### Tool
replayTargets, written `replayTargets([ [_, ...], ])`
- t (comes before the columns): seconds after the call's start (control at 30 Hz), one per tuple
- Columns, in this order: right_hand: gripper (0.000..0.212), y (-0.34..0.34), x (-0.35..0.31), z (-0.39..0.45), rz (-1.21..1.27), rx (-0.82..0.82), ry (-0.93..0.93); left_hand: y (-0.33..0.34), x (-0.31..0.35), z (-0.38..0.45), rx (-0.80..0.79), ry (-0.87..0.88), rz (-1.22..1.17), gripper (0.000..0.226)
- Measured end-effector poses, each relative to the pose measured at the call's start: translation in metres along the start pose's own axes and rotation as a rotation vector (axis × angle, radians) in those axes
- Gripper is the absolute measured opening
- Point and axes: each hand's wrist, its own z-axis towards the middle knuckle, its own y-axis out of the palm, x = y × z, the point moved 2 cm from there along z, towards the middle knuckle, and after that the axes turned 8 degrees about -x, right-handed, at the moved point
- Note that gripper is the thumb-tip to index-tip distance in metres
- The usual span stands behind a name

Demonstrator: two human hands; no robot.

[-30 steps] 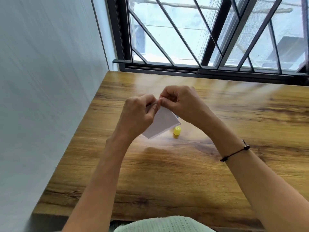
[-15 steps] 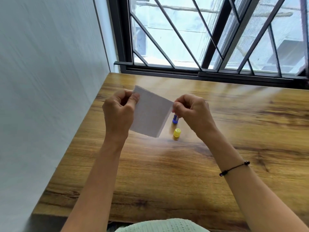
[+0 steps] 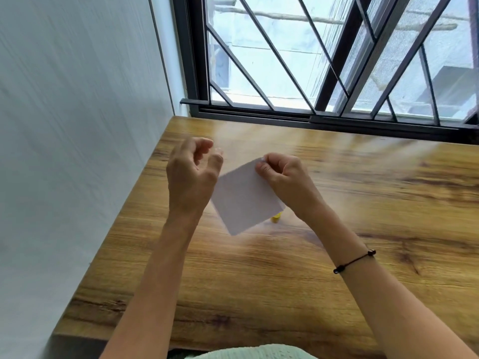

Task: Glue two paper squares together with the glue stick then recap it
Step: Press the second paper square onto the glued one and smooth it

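My right hand [image 3: 281, 177] pinches the top corner of a white paper square [image 3: 245, 199] and holds it tilted above the wooden table [image 3: 259, 281]. Whether it is one sheet or two pressed together I cannot tell. My left hand [image 3: 193, 174] hovers just left of the paper with curled, parted fingers and holds nothing. A small yellow glue stick cap [image 3: 276, 218] peeks out on the table below the paper's right edge. The glue stick body is hidden behind the paper.
A white wall [image 3: 77, 125] runs along the table's left edge. A black-framed window with diagonal bars [image 3: 324, 73] stands behind the table's far edge. A black cord bracelet [image 3: 355, 260] is on my right wrist.
My left hand has let go of the paper and opened. The right hand has swung the paper down and to the right, so it now covers the blue glue stick.
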Motion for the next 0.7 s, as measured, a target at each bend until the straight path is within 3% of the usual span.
replayTargets([
  [0.13, 0.026, 0.003, -0.014, -0.001, -0.266, -0.123, -0.15, 0.009, 0.016, -0.001, -0.321, 0.16, 0.182, 0.012],
  [0.2, 0.017, 0.003, -0.019, 0.0, -0.35, -0.111, -0.211, 0.012, 0.018, -0.004, -0.365, 0.168, 0.173, 0.008],
  [0.4, 0.018, 0.004, -0.025, -0.001, -0.331, -0.1, -0.217, 0.009, 0.022, -0.004, -0.241, 0.224, 0.235, 0.01],
  [0.7, 0.017, 0.001, 0.002, -0.007, -0.06, -0.019, -0.02, -0.003, -0.004, 0.0, 0.026, -0.027, 0.004, 0.015],
])
